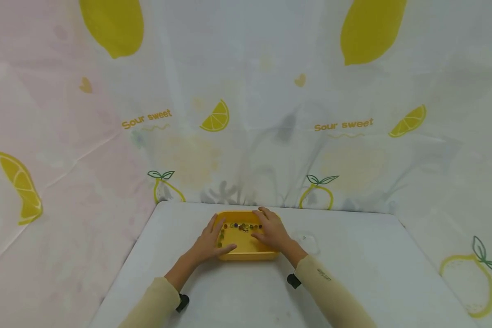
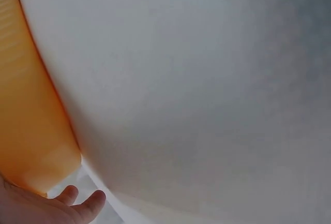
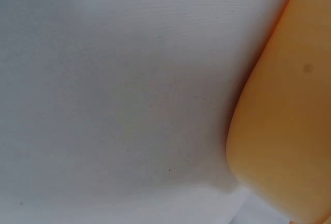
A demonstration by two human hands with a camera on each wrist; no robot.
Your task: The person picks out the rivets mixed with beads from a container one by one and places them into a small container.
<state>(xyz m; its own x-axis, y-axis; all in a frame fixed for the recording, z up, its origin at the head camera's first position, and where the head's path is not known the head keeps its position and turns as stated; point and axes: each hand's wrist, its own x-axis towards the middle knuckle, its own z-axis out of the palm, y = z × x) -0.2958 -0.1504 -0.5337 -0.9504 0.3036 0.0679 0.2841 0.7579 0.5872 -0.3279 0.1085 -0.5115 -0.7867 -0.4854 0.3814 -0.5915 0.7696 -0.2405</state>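
Observation:
A yellow plastic tray [image 1: 248,256] stands on the white table. Small round marble-like beads [image 1: 243,227] of mixed colours line its far wall, with several more down its left side. My left hand [image 1: 205,243] lies along the tray's left rim, fingers extended and thumb stretched over the near left corner. My right hand [image 1: 274,232] rests over the right rim, its fingers reaching to the far right corner and its thumb pointing inside. In the left wrist view, left fingertips [image 2: 93,207] show past the tray's outer wall. Only the tray's outside [image 3: 284,131] appears in the right wrist view.
Right of the tray lies a clear, flat, see-through item [image 1: 309,244], its kind hard to tell. The white table [image 1: 352,269] ends at a lemon-printed cloth backdrop [image 1: 246,150] behind and at both sides. Dark wrist cameras [image 1: 294,281] hang under both sleeves.

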